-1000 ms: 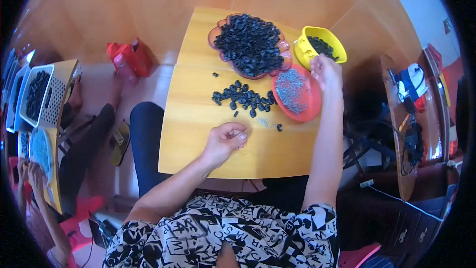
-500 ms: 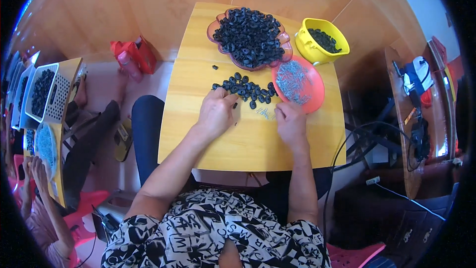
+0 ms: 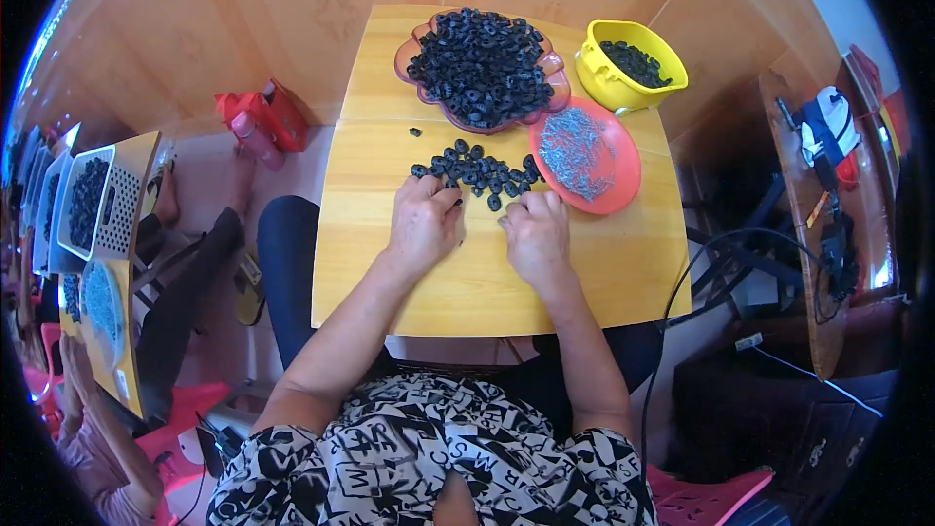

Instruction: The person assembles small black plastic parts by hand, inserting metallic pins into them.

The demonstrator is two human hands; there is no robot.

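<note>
Hands at a scatter of black rings on a wooden surface

Hands lie side by side, knuckles up, near the middle of the yellow wooden surface (image 3: 390, 263). The left hand (image 3: 425, 224) is curled, its fingertips touching the near left edge of a loose scatter of small black rings (image 3: 477, 170); whether it pinches one cannot be told. The right hand (image 3: 536, 234) is curled too, fingers drawn together at the scatter's near right edge, and what it holds, if anything, is hidden under the fingers. The two hands are just beside each other, not touching.

The scatter of rings lies just beyond the fingertips, between the hands and the dishes at the far side. One stray black ring (image 3: 415, 132) sits alone to the far left of the scatter. Right of the scatter, almost touching it, is a red round plate (image 3: 623, 185) heaped with small grey metal pieces (image 3: 573, 148). Beyond the scatter stands a dark pink scalloped dish (image 3: 404, 63) piled high with more black rings. At the far right corner a yellow tub (image 3: 609, 88) holds a further small batch of black pieces.

On the floor to the left stands a red container (image 3: 265, 117). Further left, another surface (image 3: 136, 234) carries a white basket (image 3: 117, 214) with dark pieces, and another person's sleeve (image 3: 97, 468) shows at the near left.
</note>
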